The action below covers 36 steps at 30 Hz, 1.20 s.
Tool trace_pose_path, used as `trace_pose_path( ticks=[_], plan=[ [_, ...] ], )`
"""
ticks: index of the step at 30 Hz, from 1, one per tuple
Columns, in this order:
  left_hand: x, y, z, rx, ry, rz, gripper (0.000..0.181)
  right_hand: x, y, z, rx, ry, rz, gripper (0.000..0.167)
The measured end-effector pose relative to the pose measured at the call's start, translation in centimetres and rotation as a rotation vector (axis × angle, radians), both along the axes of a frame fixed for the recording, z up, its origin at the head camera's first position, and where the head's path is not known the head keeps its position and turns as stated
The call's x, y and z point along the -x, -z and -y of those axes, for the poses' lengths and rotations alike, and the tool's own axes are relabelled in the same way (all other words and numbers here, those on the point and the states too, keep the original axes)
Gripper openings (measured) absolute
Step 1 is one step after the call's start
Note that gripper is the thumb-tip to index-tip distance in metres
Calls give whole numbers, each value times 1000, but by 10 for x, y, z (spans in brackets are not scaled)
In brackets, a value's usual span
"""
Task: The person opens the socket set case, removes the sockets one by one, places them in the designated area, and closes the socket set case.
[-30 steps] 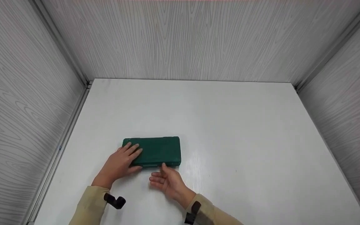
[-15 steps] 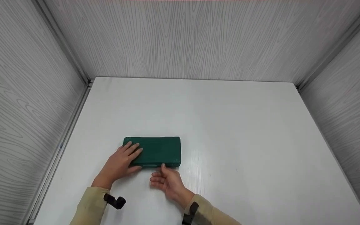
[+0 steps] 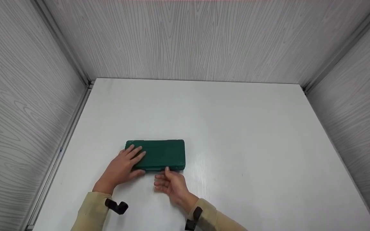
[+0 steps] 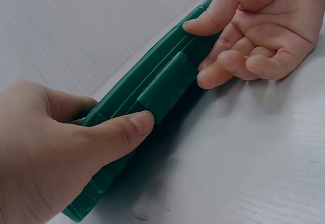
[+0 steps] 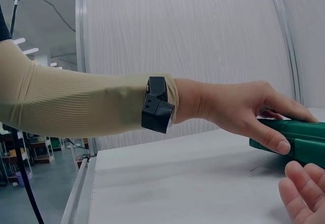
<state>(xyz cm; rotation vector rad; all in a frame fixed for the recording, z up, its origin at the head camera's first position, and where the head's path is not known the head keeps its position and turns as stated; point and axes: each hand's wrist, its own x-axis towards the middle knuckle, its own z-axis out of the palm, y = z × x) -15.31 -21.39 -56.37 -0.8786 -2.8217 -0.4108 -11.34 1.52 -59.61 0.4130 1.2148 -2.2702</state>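
A flat green plastic case (image 3: 162, 154) lies closed on the white table, left of the middle in the head view. On its front side is a wide latch (image 4: 168, 84). My left hand (image 3: 120, 166) grips the case's left end, with fingers spread over the lid and the thumb against the front, by the latch. At the front edge, right of centre, my right hand (image 3: 176, 187) has its thumb on the lid's rim. Its index finger reaches the lower side by the latch, while the other fingers are loosely bent below. The case's inside is hidden.
The white table (image 3: 252, 134) is bounded by grey wood-grain panels at the back (image 3: 185, 41), left and right. Black wrist cameras sit on both sleeves. Shelves (image 5: 40, 150) stand on the floor beyond the table in the right wrist view.
Both hands keep the same places on the green case, which stays closed. The head view shifts only slightly.
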Motion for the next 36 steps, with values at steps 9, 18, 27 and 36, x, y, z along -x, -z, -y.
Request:
trace_pose_path(
  ticks=[9,18,27,36],
  plan=[
    [-2,2,1,10,-24,24,70,-3,-1,3,-48,1,-13,43],
    [-6,6,3,6,-20,-36,70,-7,-4,0,-32,-61,10,40],
    [-13,15,-3,99,-23,-178,62,-7,-3,-9,-12,-110,-1,34],
    [-13,21,-4,40,18,-382,60,-6,-10,-30,-158,-93,-128,32]
  ],
)
